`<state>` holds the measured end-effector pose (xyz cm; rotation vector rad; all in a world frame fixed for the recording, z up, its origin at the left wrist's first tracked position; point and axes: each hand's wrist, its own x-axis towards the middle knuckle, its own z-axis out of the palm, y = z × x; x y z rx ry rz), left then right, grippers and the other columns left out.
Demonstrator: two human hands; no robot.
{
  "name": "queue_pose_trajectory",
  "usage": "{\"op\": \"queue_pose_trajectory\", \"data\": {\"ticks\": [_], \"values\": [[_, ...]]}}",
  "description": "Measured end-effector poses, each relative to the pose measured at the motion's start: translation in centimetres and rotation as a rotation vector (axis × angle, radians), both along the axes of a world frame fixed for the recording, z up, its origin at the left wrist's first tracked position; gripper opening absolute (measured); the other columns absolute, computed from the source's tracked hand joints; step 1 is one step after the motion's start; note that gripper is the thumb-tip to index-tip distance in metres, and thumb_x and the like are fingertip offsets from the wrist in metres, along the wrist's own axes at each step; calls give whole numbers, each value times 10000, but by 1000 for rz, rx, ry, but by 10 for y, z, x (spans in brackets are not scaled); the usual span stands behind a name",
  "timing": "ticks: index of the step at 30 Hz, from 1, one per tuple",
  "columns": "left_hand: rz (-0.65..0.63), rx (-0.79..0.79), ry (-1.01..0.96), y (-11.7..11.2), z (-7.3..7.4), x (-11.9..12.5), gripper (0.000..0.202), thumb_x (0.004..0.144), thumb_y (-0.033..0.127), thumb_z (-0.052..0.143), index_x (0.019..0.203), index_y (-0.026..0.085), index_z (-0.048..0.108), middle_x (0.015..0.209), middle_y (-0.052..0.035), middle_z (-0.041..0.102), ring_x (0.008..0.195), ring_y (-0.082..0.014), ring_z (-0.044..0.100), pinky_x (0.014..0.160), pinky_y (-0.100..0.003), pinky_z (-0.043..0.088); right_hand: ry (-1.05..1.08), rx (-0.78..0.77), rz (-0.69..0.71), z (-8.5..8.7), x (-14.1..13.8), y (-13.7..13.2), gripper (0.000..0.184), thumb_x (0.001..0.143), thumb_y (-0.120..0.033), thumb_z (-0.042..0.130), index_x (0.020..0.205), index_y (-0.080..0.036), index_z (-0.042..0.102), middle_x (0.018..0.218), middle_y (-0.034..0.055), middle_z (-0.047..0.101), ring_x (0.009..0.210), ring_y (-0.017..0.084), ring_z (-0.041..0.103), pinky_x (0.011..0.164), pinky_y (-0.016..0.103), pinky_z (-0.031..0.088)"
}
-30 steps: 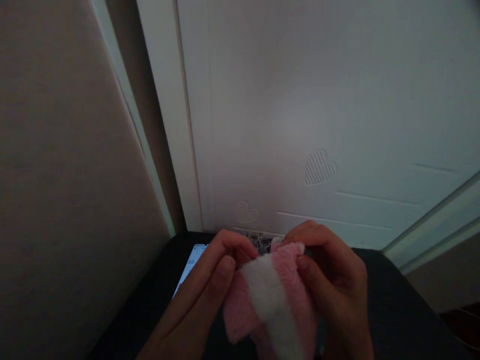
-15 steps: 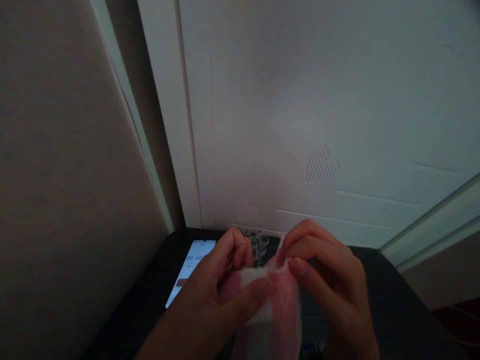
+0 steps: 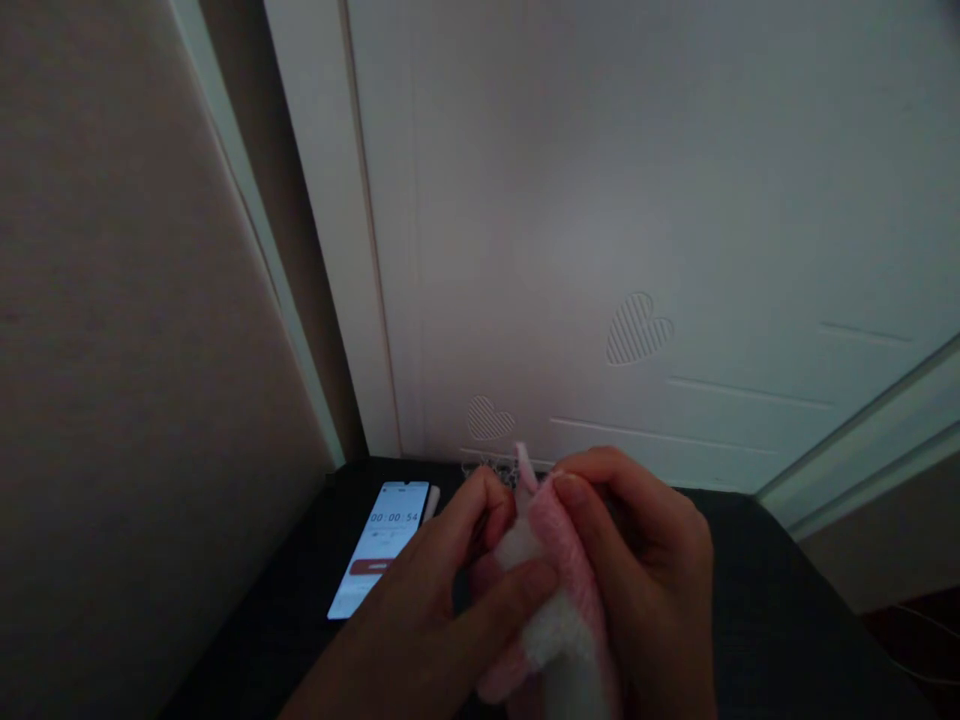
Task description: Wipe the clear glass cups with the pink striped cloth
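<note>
Between my hands is a fuzzy pink-and-white striped piece of fabric (image 3: 564,612), held upright above the dark table; its exact kind does not show. My left hand (image 3: 457,590) is closed on its left side, with the thumb laid across the front and the other fingers curled behind the top. At the upper edge, my right hand (image 3: 637,550) pinches the pink stripe between thumb and fingertips. A thin pink tip of the fabric pokes up between both hands. The lower end runs out of the picture.
A lit phone (image 3: 382,545) showing a timer lies left on the dark table (image 3: 757,580). Clear plastic pieces (image 3: 495,468), partly hidden, sit behind my left hand. A white panel (image 3: 525,250) with embossed hearts rises at the back, and a wall (image 3: 135,350) stands on the left.
My right hand's pinch has shifted slightly left and up along the fabric edge. The fabric has turned and leans left, its pink tip standing higher. More of the phone shows; the clear pieces are more covered.
</note>
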<state>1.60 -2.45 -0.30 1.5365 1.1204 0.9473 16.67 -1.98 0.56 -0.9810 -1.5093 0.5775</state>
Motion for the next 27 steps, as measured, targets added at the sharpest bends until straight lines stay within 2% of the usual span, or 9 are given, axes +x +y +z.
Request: {"op": "queue_pose_trajectory", "data": {"ticks": [3,5,9,12,15,21,23,25,27], "values": [[81,-1,-29,3,0,0,322,879,521,523,738,237,465,651,66,412,576,-113,402,498,-180,387,143,-28,23,-2,-4,-1,194,893,-157,587,978,-328,618,698,-88,580,628,98,570,548,220,421],[124,19,-84,5,1,-2,328,882,517,521,725,240,441,629,71,406,545,-107,397,467,-170,381,162,6,105,-1,-5,-1,223,882,-162,578,1036,-321,606,793,-68,601,716,112,594,587,224,446],[197,129,-176,5,4,-6,265,895,455,523,742,248,463,665,61,463,574,-115,468,492,-166,446,10,107,282,6,-5,1,208,856,-177,600,1041,-251,660,1069,-14,618,1020,155,590,870,248,458],[262,187,-183,3,4,-7,194,908,396,523,777,254,504,676,61,505,574,-107,481,502,-147,454,-169,141,330,7,-8,6,369,830,-154,658,1189,-226,622,1165,-1,619,1086,153,571,942,231,424],[324,214,-173,3,4,-7,183,904,359,535,760,249,511,645,66,498,545,-97,464,469,-136,420,-273,140,316,4,-12,11,412,844,-208,687,1240,-239,581,1111,-5,632,1010,136,595,879,216,441],[374,184,-215,-4,9,1,199,913,348,525,752,244,471,677,61,515,591,-102,488,517,-158,430,-252,32,155,0,-15,13,131,820,-233,669,933,-268,613,747,-81,635,632,96,589,565,180,430],[363,201,-234,-7,7,5,129,926,326,506,815,264,484,747,56,548,673,-110,539,582,-163,456,-247,38,82,0,-15,11,38,827,-250,625,841,-250,589,648,-90,601,534,82,547,488,168,393],[355,259,-196,-7,3,7,50,944,331,473,929,296,505,858,43,588,788,-135,578,660,-195,480,-263,69,-3,-1,-14,9,103,847,-279,564,757,-230,555,580,-83,546,481,83,504,454,180,357],[331,365,-77,-6,-2,7,163,947,369,459,1099,327,502,1017,19,603,900,-173,586,741,-253,491,-281,90,-65,-2,-14,10,179,852,-302,526,694,-217,521,542,-71,501,459,93,476,451,203,332]]}}
